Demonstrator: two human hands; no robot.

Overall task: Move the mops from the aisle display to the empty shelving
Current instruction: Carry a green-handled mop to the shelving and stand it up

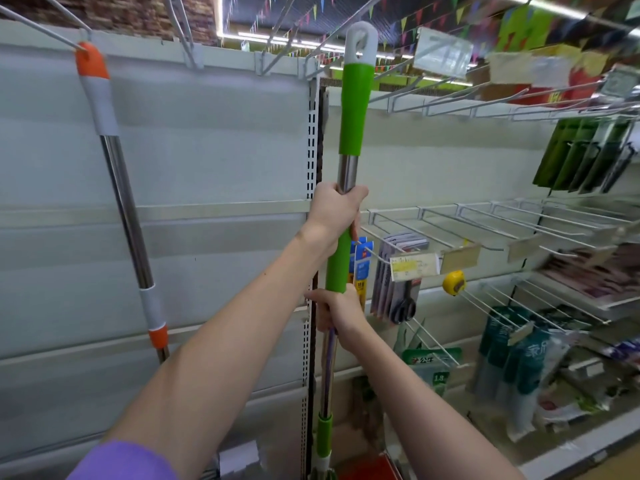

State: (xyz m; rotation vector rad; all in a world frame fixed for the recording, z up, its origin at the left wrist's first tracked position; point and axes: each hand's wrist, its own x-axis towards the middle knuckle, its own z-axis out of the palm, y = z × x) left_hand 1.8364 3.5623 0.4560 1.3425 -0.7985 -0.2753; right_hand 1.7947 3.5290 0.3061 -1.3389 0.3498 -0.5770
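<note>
The scene is evenly and brightly lit from above, where long ceiling lights [346, 46] are blown out to white streaks. Glare is picked up along the steel of the mop handle [347, 168] and on the second pole [126, 209] at left. Only soft, faint shadows are thrown on the pale back panel [207, 150]. Straight lines are bent toward the edges by the wide lens. The right side is smeared: the price tags [440, 51] overhead and the hanging packets [519, 368] are blurred, their print unreadable. The forearms in the centre are rendered fairly sharp.
</note>
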